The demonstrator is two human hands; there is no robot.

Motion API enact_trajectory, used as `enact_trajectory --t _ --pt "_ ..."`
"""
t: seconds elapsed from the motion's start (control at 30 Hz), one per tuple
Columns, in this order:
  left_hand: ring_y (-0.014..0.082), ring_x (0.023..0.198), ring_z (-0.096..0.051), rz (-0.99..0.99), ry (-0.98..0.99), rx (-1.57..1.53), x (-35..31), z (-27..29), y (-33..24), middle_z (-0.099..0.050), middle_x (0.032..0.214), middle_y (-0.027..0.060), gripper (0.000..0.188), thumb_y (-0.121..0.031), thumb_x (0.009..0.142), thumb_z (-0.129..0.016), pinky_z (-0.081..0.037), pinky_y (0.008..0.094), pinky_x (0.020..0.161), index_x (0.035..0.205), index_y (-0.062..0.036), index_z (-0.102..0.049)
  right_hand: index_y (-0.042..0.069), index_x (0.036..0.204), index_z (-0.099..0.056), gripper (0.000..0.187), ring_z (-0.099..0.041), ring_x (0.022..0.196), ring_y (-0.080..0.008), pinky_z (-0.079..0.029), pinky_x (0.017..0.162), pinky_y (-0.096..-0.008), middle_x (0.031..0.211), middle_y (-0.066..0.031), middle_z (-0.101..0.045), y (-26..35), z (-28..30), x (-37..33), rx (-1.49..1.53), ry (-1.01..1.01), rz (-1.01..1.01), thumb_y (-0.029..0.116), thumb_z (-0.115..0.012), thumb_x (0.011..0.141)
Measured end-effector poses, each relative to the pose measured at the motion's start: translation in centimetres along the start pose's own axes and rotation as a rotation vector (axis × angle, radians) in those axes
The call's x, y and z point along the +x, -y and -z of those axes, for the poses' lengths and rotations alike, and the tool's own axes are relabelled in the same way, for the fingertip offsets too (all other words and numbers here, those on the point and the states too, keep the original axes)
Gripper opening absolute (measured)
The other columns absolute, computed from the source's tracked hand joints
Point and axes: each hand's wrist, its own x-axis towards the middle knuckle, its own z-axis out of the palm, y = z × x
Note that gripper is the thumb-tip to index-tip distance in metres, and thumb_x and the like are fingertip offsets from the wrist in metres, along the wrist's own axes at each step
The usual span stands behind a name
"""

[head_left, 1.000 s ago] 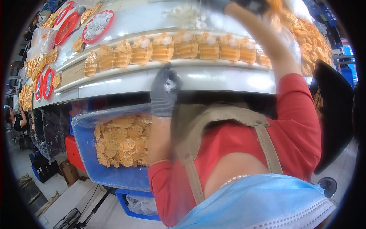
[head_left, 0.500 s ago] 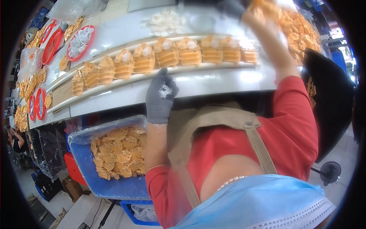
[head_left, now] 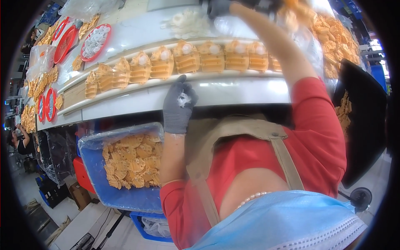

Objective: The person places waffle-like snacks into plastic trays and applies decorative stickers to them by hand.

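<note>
My left hand (head_left: pixel 180 104), in a grey glove, is at the front edge of the white table. Its fingers are curled around small white plastic pieces (head_left: pixel 183 99), while the index finger points toward the row. My right hand (head_left: pixel 219 8), also grey-gloved, reaches over the row to the far side, just right of a pile of white round pieces (head_left: pixel 186 24). Blur and the picture's top hide its fingers. Between my hands, a row of orange plastic parts (head_left: pixel 187 57) lies in a long track with pale rails (head_left: pixel 125 88). Several parts carry a white round piece.
Orange parts are heaped (head_left: pixel 333 39) at the far right. A blue bin (head_left: pixel 93 183) of orange parts stands below the table, left of my body. Red plates (head_left: pixel 109 38) stand at the left, one with white pieces. A black container (head_left: pixel 362 112) is at the right.
My right hand has moved left, toward the pile of white pieces. My left hand stays near the track with the white pieces. The whole view has shifted slightly.
</note>
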Motion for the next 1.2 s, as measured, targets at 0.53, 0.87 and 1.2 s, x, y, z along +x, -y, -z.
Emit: enact_trajectory --t 0.53,0.87,1.2 --pt "0.0161 0.074 -0.055 0.015 0.097 0.021 1.9 2.7 -1.1 -0.057 0.085 0.0071 0.029 -0.014 0.089 -0.054 -0.046 0.0249 0.055 0.114 -0.0007 -0.054 0.005 0.072 -0.069 0.022 -0.065 0.067 -0.0332 -0.051 0.060 -0.0435 0.071 -0.0175 -0.065 3.5 1.0 -7.6 -0.452 0.103 -0.016 0.020 -0.053 0.076" --pt "0.0164 0.073 -0.055 -0.021 0.077 0.045 1.3 2.0 -0.4 -0.057 0.084 0.0071 0.027 -0.013 0.089 -0.054 -0.048 0.0273 0.056 0.113 -0.0018 -0.055 0.004 0.103 -0.065 0.028 -0.062 0.074 -0.0187 -0.048 0.067 -0.0302 0.084 -0.0091 -0.066 1.5 -1.4 -8.9 0.082 -0.150 -0.014 0.025 -0.061 0.085" --pt "0.0155 0.073 -0.055 -0.152 0.111 0.217 0.3 0.2 1.0 -0.057 0.083 0.0061 0.026 -0.012 0.090 -0.052 -0.049 0.0283 0.059 0.114 -0.0023 -0.056 0.008 0.107 -0.062 0.027 -0.056 0.075 -0.0105 -0.046 0.067 -0.0258 0.088 -0.0002 -0.062 -0.8 0.1 -11.0 0.917 -0.368 -0.137 0.024 -0.062 0.086"
